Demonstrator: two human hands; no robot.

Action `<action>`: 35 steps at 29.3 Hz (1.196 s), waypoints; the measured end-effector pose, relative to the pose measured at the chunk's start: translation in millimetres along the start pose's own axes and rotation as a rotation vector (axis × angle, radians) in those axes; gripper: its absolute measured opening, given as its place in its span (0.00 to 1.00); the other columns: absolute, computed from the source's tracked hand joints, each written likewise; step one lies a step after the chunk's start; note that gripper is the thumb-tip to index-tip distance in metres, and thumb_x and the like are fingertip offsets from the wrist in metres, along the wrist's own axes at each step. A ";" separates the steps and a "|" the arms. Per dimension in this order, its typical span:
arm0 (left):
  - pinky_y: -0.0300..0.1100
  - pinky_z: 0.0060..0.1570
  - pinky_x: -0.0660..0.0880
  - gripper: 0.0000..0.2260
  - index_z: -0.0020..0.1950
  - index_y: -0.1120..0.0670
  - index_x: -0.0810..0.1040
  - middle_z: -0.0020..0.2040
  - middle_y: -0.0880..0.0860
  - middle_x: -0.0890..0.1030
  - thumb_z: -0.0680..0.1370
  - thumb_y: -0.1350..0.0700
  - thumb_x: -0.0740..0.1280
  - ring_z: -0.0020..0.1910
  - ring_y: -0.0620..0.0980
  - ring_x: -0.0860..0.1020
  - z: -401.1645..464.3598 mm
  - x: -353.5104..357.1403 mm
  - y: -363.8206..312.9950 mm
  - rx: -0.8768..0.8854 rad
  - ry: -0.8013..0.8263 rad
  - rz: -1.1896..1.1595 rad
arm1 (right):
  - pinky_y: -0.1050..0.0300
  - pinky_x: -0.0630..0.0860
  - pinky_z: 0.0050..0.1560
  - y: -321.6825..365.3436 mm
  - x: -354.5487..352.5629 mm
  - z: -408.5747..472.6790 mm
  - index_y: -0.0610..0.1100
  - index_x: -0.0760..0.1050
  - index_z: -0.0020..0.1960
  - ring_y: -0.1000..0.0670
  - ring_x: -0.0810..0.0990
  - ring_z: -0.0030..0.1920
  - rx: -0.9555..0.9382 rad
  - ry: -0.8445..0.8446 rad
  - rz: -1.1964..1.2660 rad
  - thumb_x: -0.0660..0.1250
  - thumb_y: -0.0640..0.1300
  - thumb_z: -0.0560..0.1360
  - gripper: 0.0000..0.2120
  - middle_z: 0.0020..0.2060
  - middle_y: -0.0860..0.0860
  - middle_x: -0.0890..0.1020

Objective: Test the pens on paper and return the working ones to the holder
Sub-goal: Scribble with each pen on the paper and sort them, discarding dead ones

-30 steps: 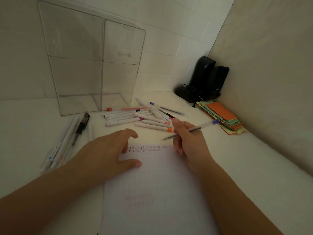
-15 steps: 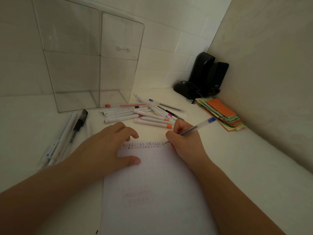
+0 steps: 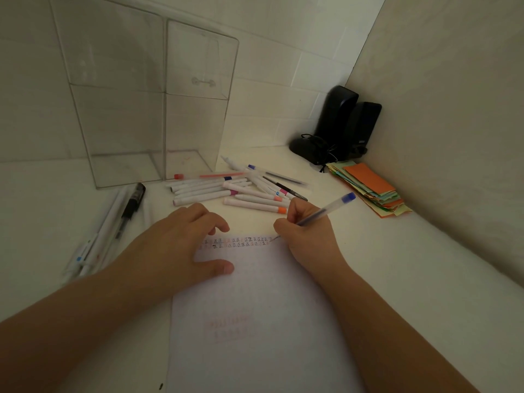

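The right hand (image 3: 309,236) gripped the blue-capped pen (image 3: 326,212), tip touching the paper (image 3: 255,307) at the end of the test marks, cap slanting away. The left hand (image 3: 181,245) lay flat and empty on the paper. The clear holder (image 3: 147,89) stood beyond the paper, nearer the left hand.

Two black speakers (image 3: 347,124) stand in the corner, a stack of coloured paper slips (image 3: 371,188) lying just beside them.
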State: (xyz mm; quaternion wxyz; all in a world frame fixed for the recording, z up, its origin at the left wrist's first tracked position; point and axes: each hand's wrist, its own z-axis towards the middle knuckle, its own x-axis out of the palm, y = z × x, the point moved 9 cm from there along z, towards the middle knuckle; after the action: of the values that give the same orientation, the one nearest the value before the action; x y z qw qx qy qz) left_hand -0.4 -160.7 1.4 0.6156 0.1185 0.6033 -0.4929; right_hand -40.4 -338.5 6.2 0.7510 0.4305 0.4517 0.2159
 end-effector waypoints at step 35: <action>0.28 0.40 0.66 0.19 0.54 0.41 0.60 0.47 0.37 0.72 0.74 0.63 0.62 0.42 0.35 0.69 -2.1 -10.2 -4.3 -0.035 -0.094 -0.244 | 0.63 0.71 0.26 31.4 33.4 -22.4 0.44 0.78 0.35 0.52 0.73 0.25 0.069 0.408 0.803 0.63 0.44 0.72 0.09 0.28 0.46 0.80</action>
State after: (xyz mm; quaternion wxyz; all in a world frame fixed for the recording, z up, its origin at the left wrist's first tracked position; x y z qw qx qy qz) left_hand -2.8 -156.4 11.6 0.5807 0.0102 0.5921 -0.5587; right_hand -41.1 -287.8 11.3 0.4887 0.5451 0.3945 0.5554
